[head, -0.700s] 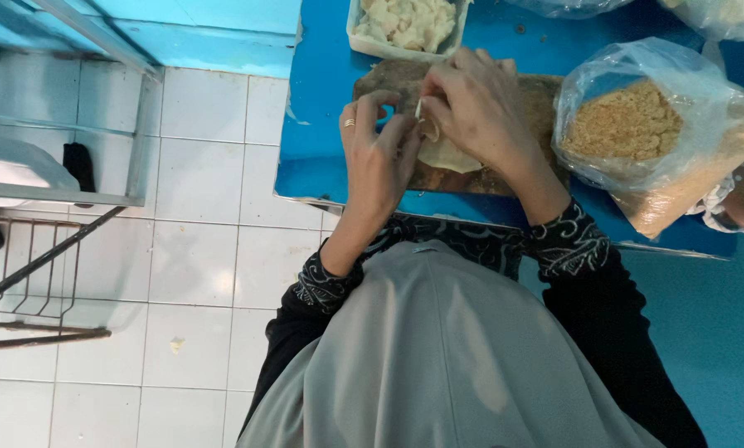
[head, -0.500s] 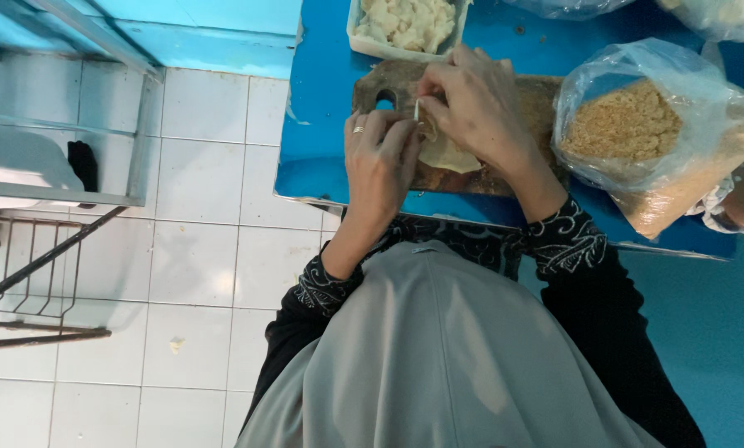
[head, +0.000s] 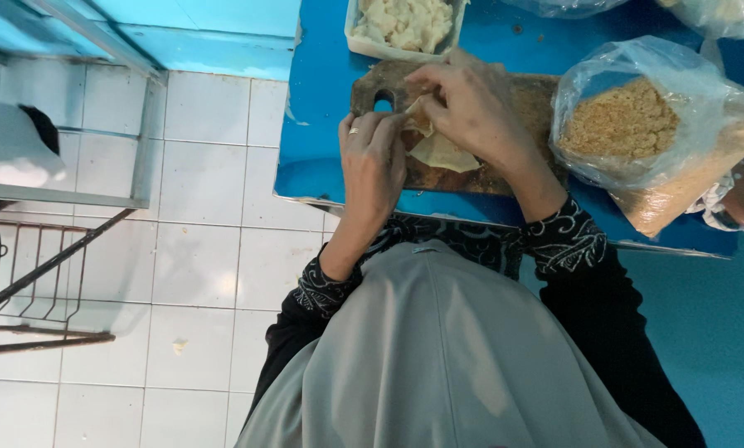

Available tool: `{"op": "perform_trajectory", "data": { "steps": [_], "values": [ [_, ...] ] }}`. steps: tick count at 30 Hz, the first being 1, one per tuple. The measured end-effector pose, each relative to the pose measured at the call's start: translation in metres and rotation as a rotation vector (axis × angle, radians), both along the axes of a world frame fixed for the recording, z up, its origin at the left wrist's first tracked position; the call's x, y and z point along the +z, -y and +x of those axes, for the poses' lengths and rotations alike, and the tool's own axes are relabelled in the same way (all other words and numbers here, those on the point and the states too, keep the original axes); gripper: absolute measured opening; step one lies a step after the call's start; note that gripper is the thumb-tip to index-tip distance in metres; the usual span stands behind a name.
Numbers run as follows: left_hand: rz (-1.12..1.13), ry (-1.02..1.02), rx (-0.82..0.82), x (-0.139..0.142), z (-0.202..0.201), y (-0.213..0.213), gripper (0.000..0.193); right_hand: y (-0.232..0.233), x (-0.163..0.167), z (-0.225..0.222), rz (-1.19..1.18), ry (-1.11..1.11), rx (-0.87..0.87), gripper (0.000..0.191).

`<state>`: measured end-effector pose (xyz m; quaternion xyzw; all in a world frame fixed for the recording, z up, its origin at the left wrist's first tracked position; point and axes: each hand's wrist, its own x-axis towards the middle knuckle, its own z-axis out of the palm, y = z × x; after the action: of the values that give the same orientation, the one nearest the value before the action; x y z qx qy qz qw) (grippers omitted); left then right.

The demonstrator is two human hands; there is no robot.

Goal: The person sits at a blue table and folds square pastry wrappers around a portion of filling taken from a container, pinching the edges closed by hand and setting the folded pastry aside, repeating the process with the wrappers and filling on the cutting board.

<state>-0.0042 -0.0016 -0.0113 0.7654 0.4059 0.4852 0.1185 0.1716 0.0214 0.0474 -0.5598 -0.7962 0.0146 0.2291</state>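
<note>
both hands meet over a brown wooden cutting board (head: 505, 170) on a blue table (head: 318, 124). left hand (head: 372, 162): back up, fingers curled forward, ring on one finger, fingertips pinching the near edge of a pale dough wrapper (head: 442, 152). right hand (head: 471, 104): arched over the wrapper from the far side, fingers bent down onto its top fold. hands together, touching at the wrapper, both closed on it.

wrapper: thin, cream-coloured, partly folded, lower flap lying flat on the board; whether it holds filling cannot be told, the fingers cover it.

count: one wrapper in hand, one board with a handle hole, one white tray (head: 364, 41) of pale lumpy filling just beyond the board, one clear plastic bag (head: 671, 124) of tan crumbs beside the board on the right side. two sleeves, dark with white pattern at the cuffs.
</note>
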Motion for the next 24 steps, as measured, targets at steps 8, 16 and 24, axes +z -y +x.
{"op": "perform_trajectory", "data": {
  "steps": [8,16,24],
  "values": [
    [0.010,-0.023,0.009,0.001,0.005,-0.003,0.021,0.014,0.001,0.017,0.016,-0.278,0.036,0.031],
    [0.019,-0.050,-0.028,0.003,0.003,-0.006,0.021,0.032,0.005,0.020,0.040,-0.037,-0.032,0.009],
    [0.039,-0.085,-0.125,0.005,0.002,-0.022,0.026,0.040,-0.006,0.013,0.013,-0.158,-0.024,0.011]
  ]
}}
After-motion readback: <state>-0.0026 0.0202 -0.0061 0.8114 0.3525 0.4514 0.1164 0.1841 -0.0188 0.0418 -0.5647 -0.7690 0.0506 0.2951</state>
